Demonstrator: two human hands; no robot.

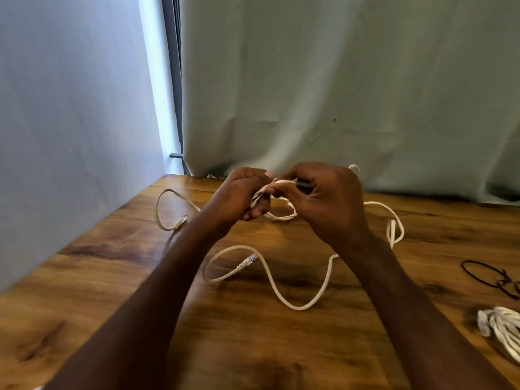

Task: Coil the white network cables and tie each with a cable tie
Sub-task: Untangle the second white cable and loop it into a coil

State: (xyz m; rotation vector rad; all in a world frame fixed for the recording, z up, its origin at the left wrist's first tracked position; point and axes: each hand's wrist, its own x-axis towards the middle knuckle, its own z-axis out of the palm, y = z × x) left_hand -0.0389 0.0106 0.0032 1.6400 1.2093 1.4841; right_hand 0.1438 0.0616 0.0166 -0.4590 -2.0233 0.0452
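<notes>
Two bare hands are meeting above the far middle of the brown wooden table (253, 333), working the same thin white network cable (270, 277). The left hand (239, 195) is curling its fingers round a few small loops of it, and the right hand (326, 198) is pinching the strands just beside, so both grips are closing on the cable. The rest of it is trailing loose over the table in wide bends, with one clear plug (247, 260) lying near the middle and another plug (180, 221) at the far left. The cable is looking light, limp and slightly springy, so the loops are likely wanting to spread; holding the bundle across its gathered middle seems best. One coiled white cable bundle (503, 330) is lying at the right edge, and thin black cable ties (489, 274), too tangled to count, are resting beyond it.
</notes>
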